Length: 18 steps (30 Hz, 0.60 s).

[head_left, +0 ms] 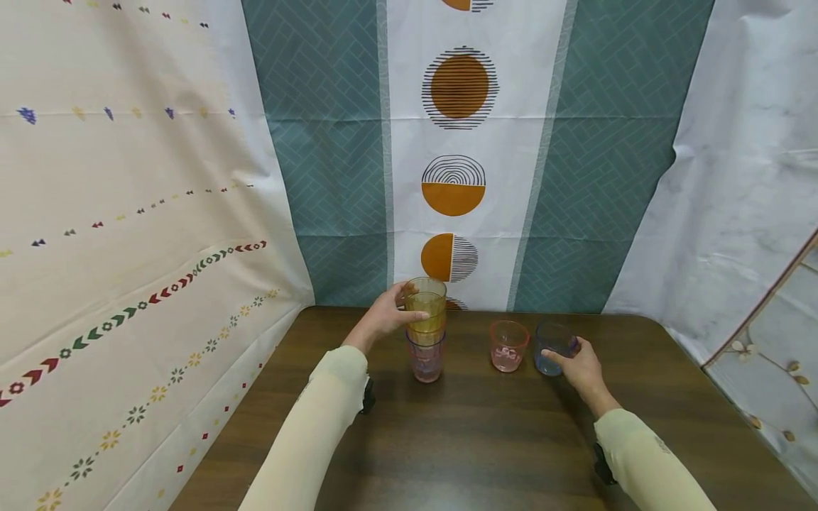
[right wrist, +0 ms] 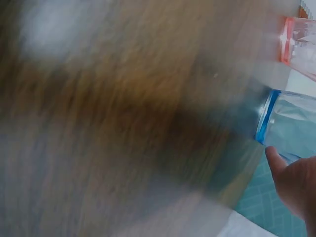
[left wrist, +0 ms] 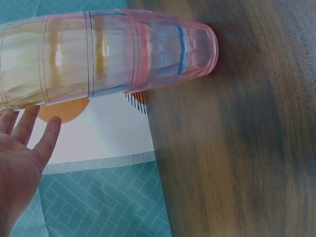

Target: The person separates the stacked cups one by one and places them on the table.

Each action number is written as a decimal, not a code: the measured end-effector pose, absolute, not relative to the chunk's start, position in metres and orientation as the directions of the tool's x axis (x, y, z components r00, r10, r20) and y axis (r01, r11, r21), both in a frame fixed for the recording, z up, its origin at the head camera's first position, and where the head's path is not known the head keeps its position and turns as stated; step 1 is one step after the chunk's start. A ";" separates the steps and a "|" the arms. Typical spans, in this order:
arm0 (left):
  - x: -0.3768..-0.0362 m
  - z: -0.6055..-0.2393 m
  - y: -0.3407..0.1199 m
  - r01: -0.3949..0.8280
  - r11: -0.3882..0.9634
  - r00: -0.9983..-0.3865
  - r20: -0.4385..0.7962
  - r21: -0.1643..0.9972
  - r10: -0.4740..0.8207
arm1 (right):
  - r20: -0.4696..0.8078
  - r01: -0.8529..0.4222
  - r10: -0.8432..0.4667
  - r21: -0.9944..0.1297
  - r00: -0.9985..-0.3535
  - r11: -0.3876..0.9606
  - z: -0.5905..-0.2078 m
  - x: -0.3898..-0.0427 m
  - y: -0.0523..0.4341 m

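Note:
A tall stack of nested clear tinted cups stands on the table left of centre, yellow at the top, with a blue rim and pink lower down. My left hand holds the upper yellow cup from the left, thumb across its front; in the left wrist view some fingers are spread beside the stack. Over to the right, my right hand grips a blue cup at its right side, thumb in front and fingers behind. The blue cup's base is close to the tabletop.
A pink cup stands just left of the blue cup, between it and the stack. The brown wooden table ends at a patterned curtain behind. Light cloths hang along the left and right sides.

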<state>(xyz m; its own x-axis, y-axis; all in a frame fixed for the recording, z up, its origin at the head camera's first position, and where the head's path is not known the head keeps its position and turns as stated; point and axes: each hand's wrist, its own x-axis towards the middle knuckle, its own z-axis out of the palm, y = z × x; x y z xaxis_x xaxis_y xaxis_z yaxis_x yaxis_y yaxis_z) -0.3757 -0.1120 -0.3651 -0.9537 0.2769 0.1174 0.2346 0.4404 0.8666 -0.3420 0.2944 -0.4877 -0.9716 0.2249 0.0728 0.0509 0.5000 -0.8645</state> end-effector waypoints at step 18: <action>-0.374 -0.366 -0.111 0.215 0.430 -0.958 0.104 0.877 0.266 | 0.087 0.027 0.162 -0.804 -0.983 0.594 -0.492 -0.343 0.299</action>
